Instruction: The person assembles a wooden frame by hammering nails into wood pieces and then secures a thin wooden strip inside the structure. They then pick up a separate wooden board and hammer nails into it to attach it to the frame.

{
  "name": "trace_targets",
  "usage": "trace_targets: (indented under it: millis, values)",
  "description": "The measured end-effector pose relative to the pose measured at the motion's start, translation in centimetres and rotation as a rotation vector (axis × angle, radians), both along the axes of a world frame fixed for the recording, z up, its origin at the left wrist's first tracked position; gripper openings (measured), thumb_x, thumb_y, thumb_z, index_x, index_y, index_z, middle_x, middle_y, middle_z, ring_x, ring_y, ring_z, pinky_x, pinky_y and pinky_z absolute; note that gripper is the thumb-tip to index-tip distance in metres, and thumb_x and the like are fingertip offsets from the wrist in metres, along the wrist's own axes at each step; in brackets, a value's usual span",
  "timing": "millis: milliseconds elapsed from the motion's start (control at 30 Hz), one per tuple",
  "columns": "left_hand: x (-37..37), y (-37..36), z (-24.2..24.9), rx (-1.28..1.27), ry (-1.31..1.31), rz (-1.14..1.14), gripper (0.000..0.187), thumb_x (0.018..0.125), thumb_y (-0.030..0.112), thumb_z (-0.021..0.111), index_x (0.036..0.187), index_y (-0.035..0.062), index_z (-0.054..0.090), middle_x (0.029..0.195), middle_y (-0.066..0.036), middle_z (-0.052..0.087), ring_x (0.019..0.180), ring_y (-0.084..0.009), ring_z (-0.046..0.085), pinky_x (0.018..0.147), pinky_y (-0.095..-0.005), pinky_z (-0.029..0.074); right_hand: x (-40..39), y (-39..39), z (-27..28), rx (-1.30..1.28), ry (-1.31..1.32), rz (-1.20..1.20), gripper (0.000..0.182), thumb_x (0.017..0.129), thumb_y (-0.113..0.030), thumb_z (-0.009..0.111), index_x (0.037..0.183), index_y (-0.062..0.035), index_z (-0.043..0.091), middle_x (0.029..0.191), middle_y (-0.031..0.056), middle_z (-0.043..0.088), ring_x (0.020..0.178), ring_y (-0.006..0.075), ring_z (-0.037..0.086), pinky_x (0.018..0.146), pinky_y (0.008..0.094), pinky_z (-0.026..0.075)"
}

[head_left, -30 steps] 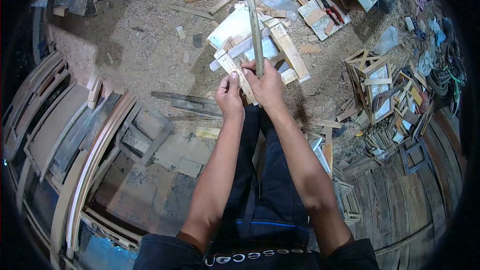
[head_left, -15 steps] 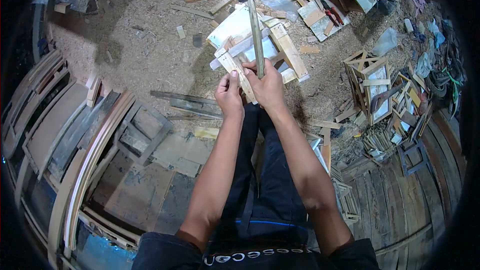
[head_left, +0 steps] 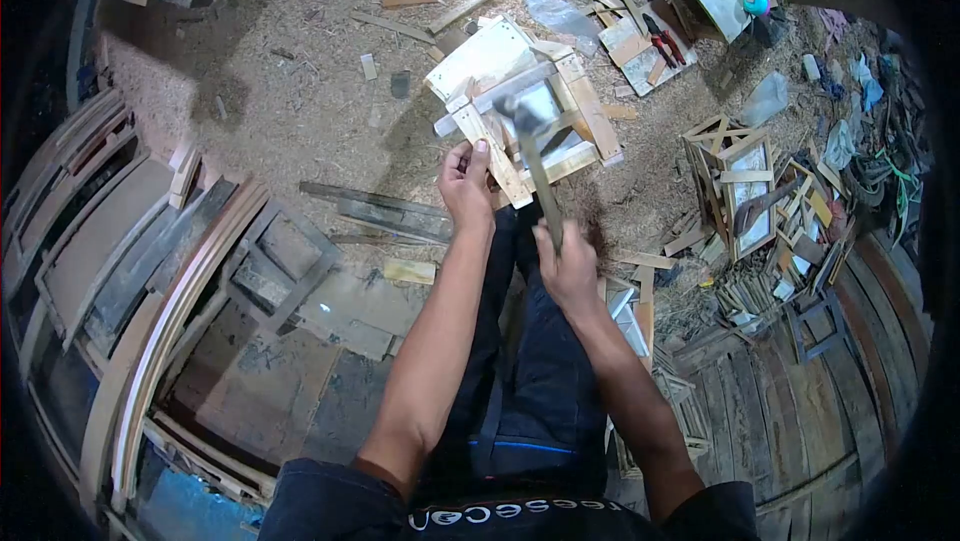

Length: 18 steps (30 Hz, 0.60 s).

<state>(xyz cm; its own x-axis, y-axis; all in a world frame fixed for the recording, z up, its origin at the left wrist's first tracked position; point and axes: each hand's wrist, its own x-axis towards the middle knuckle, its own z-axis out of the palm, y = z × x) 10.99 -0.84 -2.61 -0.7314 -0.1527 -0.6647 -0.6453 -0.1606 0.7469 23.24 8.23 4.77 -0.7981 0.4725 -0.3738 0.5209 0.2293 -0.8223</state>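
Note:
In the head view, my right hand (head_left: 570, 266) is wrapped around the wooden handle of a hammer (head_left: 543, 186). The hammer's head is smeared by motion and appears above a small wooden frame (head_left: 592, 111). That frame is made of pale battens with a white panel on its far side. My left hand (head_left: 467, 183) grips the near-left batten (head_left: 495, 156) of the frame, thumb on top and fingers curled at its outer side. Small dark marks, perhaps nail heads, dot the batten. Any nail under the hammer is too small to make out.
Red-handled pliers (head_left: 662, 41) lie on a board at the upper right. A crate-like wooden frame (head_left: 745, 181) stands right, beside piled offcuts. Curved wooden panels (head_left: 190, 291) lean at the left. Sawdust and scraps cover the ground around a loose dark plank (head_left: 375, 206).
My right hand has drawn back from the batten toward my body, and the hammer's head has come down nearer the frame. My left hand stays at the batten; the frame has shifted slightly right.

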Motion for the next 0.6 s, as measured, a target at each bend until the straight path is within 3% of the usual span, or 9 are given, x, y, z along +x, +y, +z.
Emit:
trace_targets:
  millis: [67,233,367,433,500,600]
  values:
    - [0.1,-0.2,-0.2,0.035,0.013,0.002,0.02,0.094,0.016,0.067,0.105,-0.0003,0.063,0.088,-0.001,0.061,0.076,-0.0094,0.059,0.067,-0.0245,0.05,2.7,-0.8,-0.2,0.023,-0.013,0.035,0.026,0.095,-0.024,0.064,0.107,-0.0022,0.057,0.082,0.0227,0.066,0.077,0.0432,0.066,0.061,0.0471,0.052]
    - [-0.1,-0.1,-0.5,0.025,-0.018,0.015,0.019,0.091,0.017,0.071,0.101,0.0021,0.065,0.083,0.0,0.064,0.067,-0.0054,0.057,0.062,-0.0197,0.046,5.4,-2.2,-1.1,0.113,-0.036,0.087,0.027,0.096,-0.028,0.062,0.106,-0.0034,0.058,0.079,0.0219,0.065,0.072,0.0436,0.065,0.059,0.0478,0.051]
    - [-0.2,-0.3,-0.6,0.117,0.0,0.029,0.021,0.091,0.018,0.072,0.1,0.0017,0.064,0.084,-0.001,0.065,0.067,-0.0055,0.058,0.063,-0.0198,0.047,5.6,-2.6,-1.4,0.091,-0.091,0.051,0.029,0.096,-0.031,0.06,0.106,-0.004,0.058,0.078,0.0223,0.065,0.072,0.0444,0.065,0.059,0.0495,0.051]
    - [-0.3,-0.3,-0.3,0.019,-0.021,-0.026,0.021,0.091,0.017,0.071,0.101,0.0004,0.063,0.084,-0.002,0.065,0.069,-0.0066,0.059,0.063,-0.021,0.05,5.5,-2.9,-1.6,0.078,-0.061,0.069,0.029,0.097,-0.031,0.06,0.106,-0.004,0.058,0.078,0.0225,0.065,0.072,0.0447,0.065,0.059,0.0499,0.051]
    - [-0.2,-0.1,-0.1,0.067,-0.025,0.005,0.022,0.091,0.016,0.071,0.102,0.0,0.062,0.085,-0.002,0.065,0.069,-0.0067,0.059,0.063,-0.0209,0.05,5.2,-3.4,-2.1,0.101,-0.247,0.065,0.03,0.096,-0.031,0.06,0.106,-0.0033,0.058,0.078,0.0231,0.065,0.072,0.0441,0.065,0.059,0.0496,0.051]
    - [-0.4,0.1,-0.2,0.105,-0.034,0.042,0.023,0.09,0.016,0.072,0.103,-0.0004,0.061,0.086,-0.003,0.065,0.069,-0.0068,0.059,0.063,-0.0207,0.049,5.2,-3.6,-2.0,0.107,-0.184,0.014,0.029,0.096,-0.03,0.061,0.105,-0.0025,0.058,0.077,0.0228,0.065,0.071,0.0444,0.065,0.06,0.0496,0.051]
